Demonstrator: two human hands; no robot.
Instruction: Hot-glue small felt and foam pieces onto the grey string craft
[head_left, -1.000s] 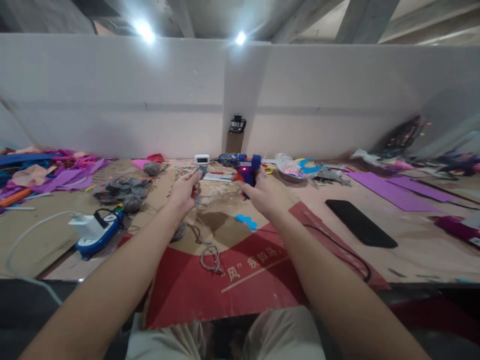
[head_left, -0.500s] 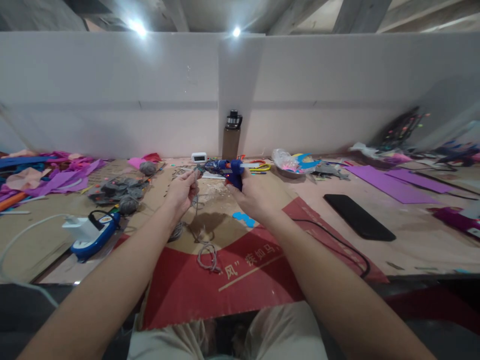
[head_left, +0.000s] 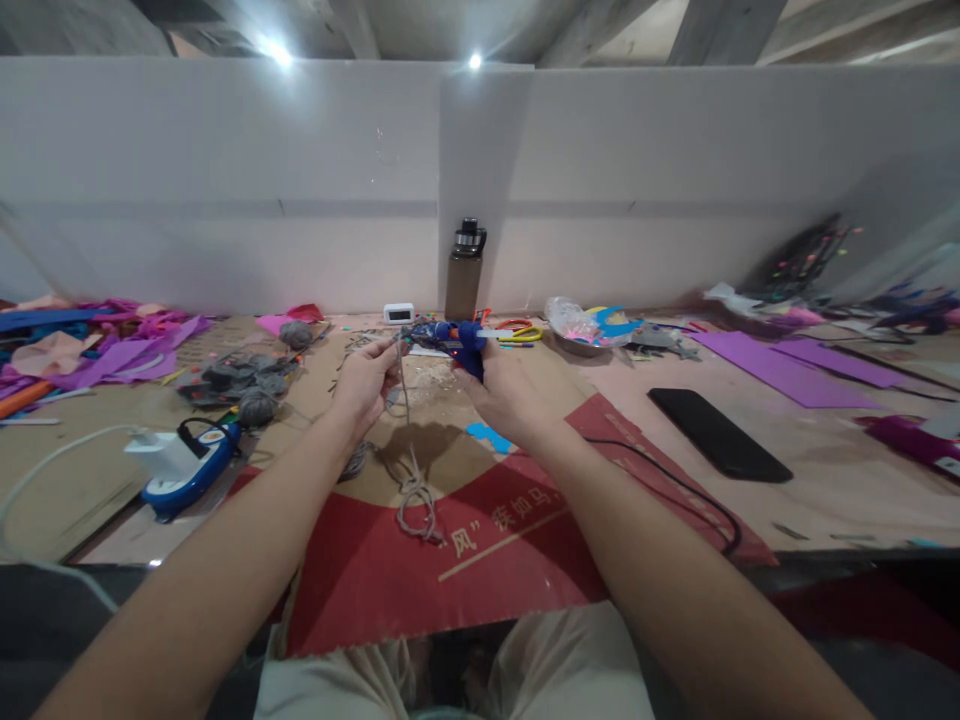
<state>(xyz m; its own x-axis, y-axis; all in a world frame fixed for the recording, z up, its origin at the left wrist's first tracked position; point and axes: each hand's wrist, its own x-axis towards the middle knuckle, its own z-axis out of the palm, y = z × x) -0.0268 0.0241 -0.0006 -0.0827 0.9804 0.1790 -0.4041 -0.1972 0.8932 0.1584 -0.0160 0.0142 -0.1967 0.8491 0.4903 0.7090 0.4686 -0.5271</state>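
My right hand (head_left: 499, 385) is wrapped round a blue hot glue gun (head_left: 469, 345), its nozzle pointing left and a white glue stick (head_left: 499, 334) sticking out of its back. My left hand (head_left: 371, 378) pinches grey yarn (head_left: 406, 390) close to the nozzle; whatever else sits between those fingertips is too small to make out. From the pinch the yarn hangs down to a loose loop (head_left: 417, 510) on the red and brown cardboard (head_left: 360, 590). Under my hands lies a bright blue cut-out piece (head_left: 489, 437).
At left are a blue power strip (head_left: 191, 480), a grey yarn ball (head_left: 256, 407) and coloured scraps (head_left: 142, 350). A bottle (head_left: 464, 275) stands at the back. On the right lie a black phone (head_left: 716, 433), purple sheets (head_left: 787, 368) and a black cable (head_left: 675, 480). A bowl (head_left: 585, 338) sits behind.
My left hand has shifted slightly right, closer to the nozzle. The hanging yarn has swung right and now falls straighter. The glue gun stays nearly in place.
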